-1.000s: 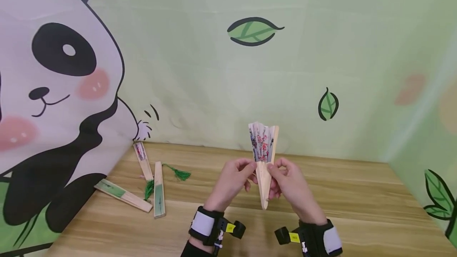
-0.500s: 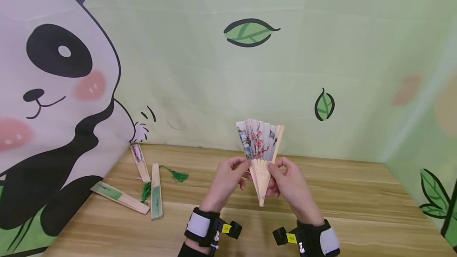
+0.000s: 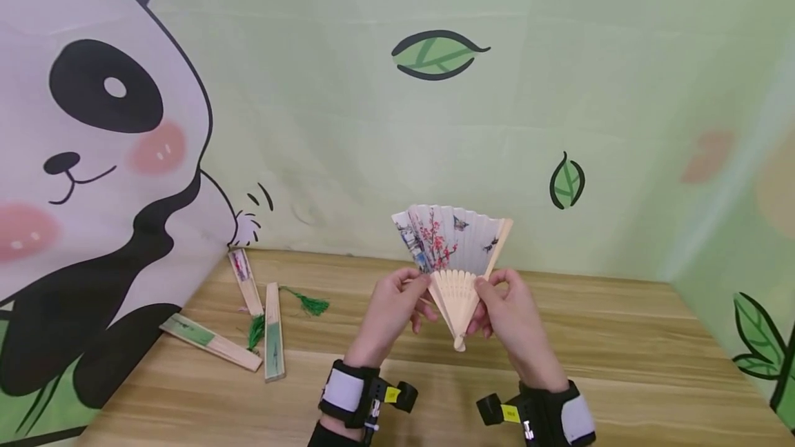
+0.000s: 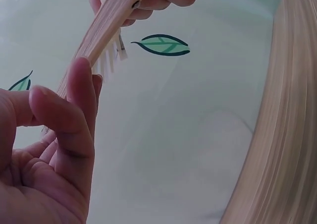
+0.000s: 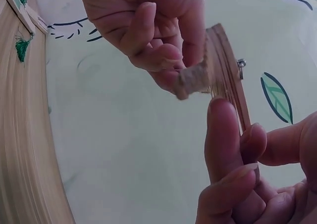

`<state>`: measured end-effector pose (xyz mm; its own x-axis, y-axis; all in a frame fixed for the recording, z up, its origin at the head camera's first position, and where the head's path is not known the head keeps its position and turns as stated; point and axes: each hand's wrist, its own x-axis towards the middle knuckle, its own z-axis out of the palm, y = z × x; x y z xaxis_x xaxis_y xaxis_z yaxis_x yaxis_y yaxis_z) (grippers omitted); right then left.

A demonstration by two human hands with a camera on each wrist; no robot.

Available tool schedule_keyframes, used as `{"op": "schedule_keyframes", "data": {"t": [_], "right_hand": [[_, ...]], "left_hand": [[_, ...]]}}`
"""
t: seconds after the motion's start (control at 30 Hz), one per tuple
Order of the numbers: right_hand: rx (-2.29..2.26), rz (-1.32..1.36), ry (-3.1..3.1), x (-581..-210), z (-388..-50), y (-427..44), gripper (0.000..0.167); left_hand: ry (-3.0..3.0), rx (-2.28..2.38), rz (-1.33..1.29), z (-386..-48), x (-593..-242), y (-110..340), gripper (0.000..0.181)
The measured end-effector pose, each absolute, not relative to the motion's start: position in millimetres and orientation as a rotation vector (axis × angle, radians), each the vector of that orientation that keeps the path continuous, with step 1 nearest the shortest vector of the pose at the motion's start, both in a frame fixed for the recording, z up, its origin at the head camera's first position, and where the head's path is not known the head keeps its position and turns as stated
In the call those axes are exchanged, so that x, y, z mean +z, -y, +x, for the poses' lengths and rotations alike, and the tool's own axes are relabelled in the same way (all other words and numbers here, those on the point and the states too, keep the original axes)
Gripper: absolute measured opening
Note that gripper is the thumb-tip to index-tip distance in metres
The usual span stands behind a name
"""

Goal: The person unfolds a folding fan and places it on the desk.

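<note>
A folding fan (image 3: 456,240) is held up above the table, partly spread. Its white leaf carries pink blossoms and butterflies, and its pale wooden ribs narrow to a pivot at the bottom. My left hand (image 3: 393,309) pinches the left outer rib between thumb and fingers. On the other side, my right hand (image 3: 509,305) pinches the right outer rib. The left wrist view catches the fan's wooden edge (image 4: 106,28) running between both hands. In the right wrist view the rib ends (image 5: 225,70) and a small metal rivet show, with my right fingers (image 5: 223,140) against them.
Left on the wooden table (image 3: 397,405) lie closed fans: one with a pink print (image 3: 246,281), an upright green one (image 3: 274,333) and a slanted green one (image 3: 211,341). Green tassels (image 3: 313,304) lie by them. A panda-printed backdrop (image 3: 310,123) stands behind.
The fan has spread from a narrow wedge to a much wider one. My hands have moved somewhat farther apart, each keeping its pinch on an outer rib.
</note>
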<state>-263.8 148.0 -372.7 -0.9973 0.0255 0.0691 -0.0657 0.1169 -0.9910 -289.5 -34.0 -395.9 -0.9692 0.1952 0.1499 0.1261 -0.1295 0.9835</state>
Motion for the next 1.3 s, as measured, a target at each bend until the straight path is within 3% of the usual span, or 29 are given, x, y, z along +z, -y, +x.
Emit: {"op": "schedule_keyframes", "data": {"t": [0.83,1.3], "right_hand": [[2.05,-0.052,2.177,-367.3,-263.4,-153.2,0.025],[2.065,-0.047,2.199,-367.7,-262.0,-157.5,0.016]], "left_hand": [[-1.945,2.386,0.418,-291.7,-391.9,33.3,0.019],[-1.956,2.406,0.406,-291.1,-394.3,31.3,0.019]]}}
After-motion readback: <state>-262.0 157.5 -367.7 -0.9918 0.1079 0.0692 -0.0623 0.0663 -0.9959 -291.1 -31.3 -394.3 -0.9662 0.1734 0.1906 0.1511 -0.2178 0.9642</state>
